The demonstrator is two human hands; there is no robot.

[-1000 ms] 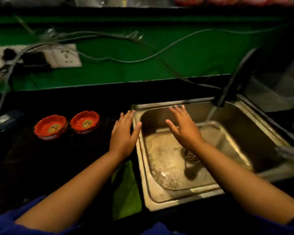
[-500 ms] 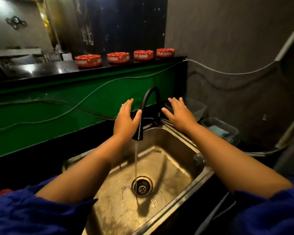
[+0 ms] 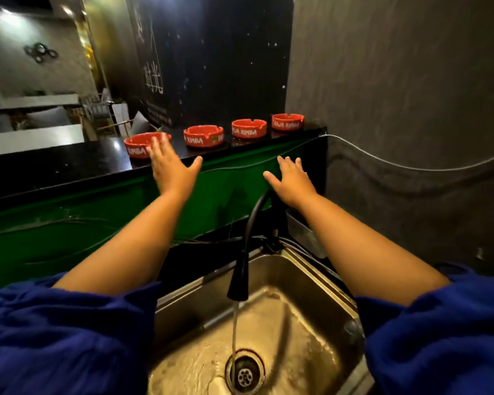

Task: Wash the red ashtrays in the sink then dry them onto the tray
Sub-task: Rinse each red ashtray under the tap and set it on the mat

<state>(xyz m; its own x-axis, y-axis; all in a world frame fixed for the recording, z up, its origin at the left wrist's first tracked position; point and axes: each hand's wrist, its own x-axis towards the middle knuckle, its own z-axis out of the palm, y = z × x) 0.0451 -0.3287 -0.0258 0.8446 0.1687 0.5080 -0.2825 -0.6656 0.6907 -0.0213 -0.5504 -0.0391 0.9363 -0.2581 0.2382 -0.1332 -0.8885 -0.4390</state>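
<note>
Four stand in a row on the black ledge [image 3: 69, 163], in the upper middle of the frame: ashtray one [image 3: 137, 146] at the left, then ashtray two [image 3: 203, 136], ashtray three [image 3: 249, 128] and ashtray four [image 3: 287, 122] toward the right. All are upright, apart from one another, and look dry and untouched. None is in the sink [image 3: 311, 283], which fills the lower middle of the frame.

The left hand [image 3: 171, 171] reaches up just left of centre with its fingers straight and spread. The fingertips overlap the rim of ashtray one, but whether they touch it cannot be told, and it holds nothing. The right hand [image 3: 293, 181], right of centre in front of the green panel [image 3: 69, 220], is likewise flat, spread and empty, well short of any ashtray.

Below, the tap [image 3: 241, 277] is running and a thin stream [image 3: 234, 329] falls to the drain [image 3: 244, 372], so the water is ready.

By this view the job has barely begun. Fetching is under way, probably starting with ashtray one. Washing all four is left, and so is drying them. No tray shows anywhere in the frame.
</note>
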